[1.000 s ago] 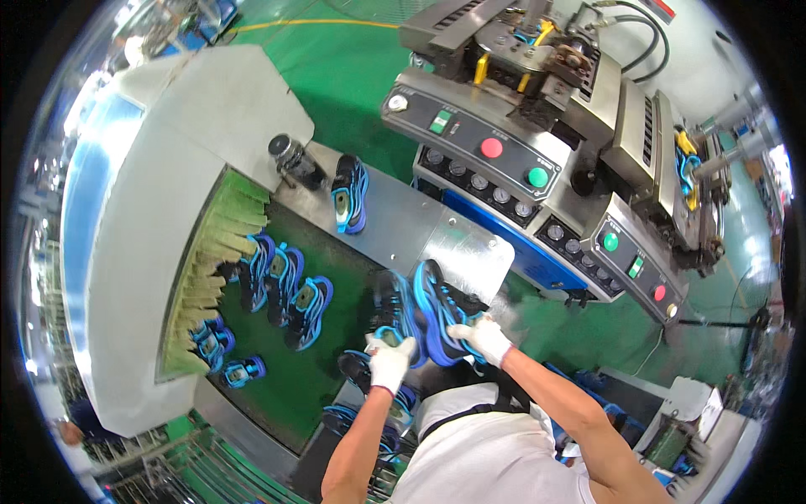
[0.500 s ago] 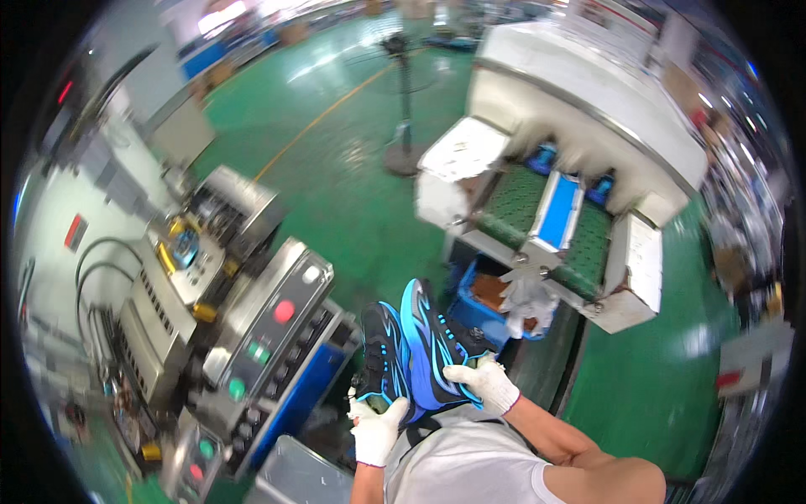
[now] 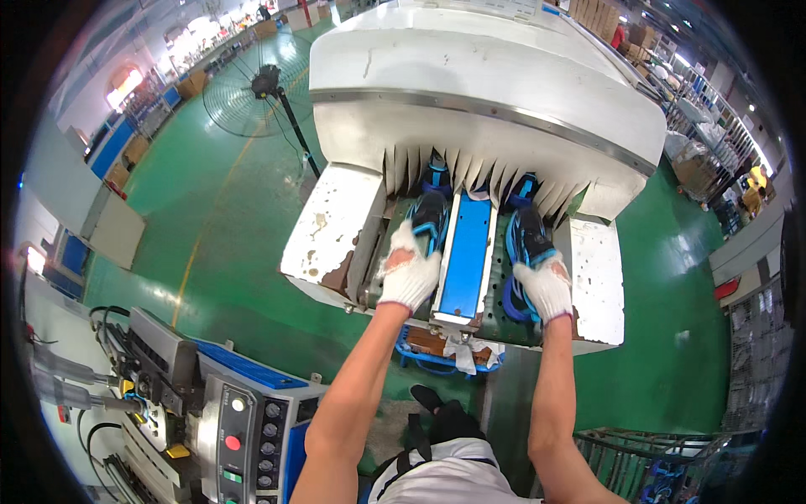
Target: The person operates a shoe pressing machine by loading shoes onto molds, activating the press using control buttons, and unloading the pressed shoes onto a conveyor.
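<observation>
Both my hands wear white knit gloves with bare or worn patches on their backs. My left hand (image 3: 409, 273) is closed round the heel end of a black and blue sneaker (image 3: 430, 216), its toe pointing at the machine, on the left belt lane. On the right lane, my right hand (image 3: 547, 287) grips the back part of a matching sneaker (image 3: 528, 233). My fingers partly hide both shoes. Just beyond them, another sneaker (image 3: 436, 175) on the left and one more (image 3: 524, 190) on the right sit at the machine's slitted curtain.
A blue-topped divider (image 3: 467, 260) runs between the dark green belt lanes. The large white machine (image 3: 487, 71) has side ledges (image 3: 334, 220). Beneath its front is a blue crate (image 3: 437, 357). A control panel (image 3: 243, 437) stands lower left; a floor fan (image 3: 265, 81) is farther back.
I have turned right to face the white machine. The two sneakers, held near my body before, are now out on its belt lanes, one under each hand.
</observation>
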